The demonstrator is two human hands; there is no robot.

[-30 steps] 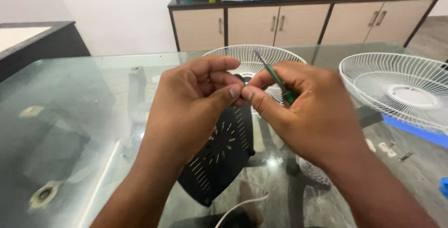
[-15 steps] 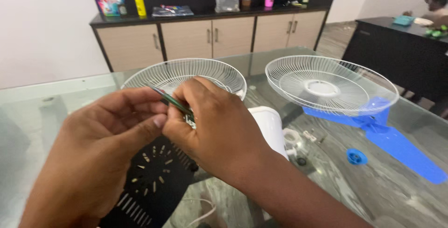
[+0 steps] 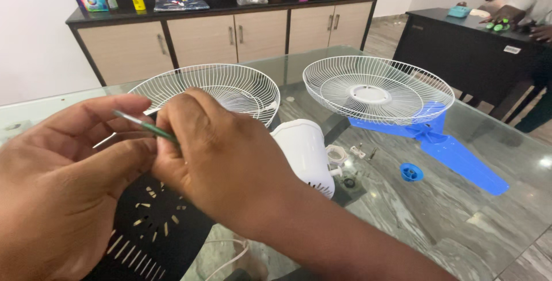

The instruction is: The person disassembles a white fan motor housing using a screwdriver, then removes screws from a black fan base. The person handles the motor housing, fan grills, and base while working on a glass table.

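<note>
Held above the glass desk [image 3: 402, 212], close to the camera: thin green tool [image 3: 146, 125], fingers of right hand [image 3: 221, 163] and left hand [image 3: 63, 183] both clamped on it. Beyond, 2 white fan grilles [image 3: 376, 88].

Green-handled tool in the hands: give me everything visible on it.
The thin green-handled tool looks like a small screwdriver: a slim green grip, seemingly plastic, with a pale metallic-looking end pointing up-left. It lies tilted, running down-right into the right hand, which pinches it and hides its lower part. The left hand's fingers meet it from the other side. It is held above the black slotted plastic cover.
</note>
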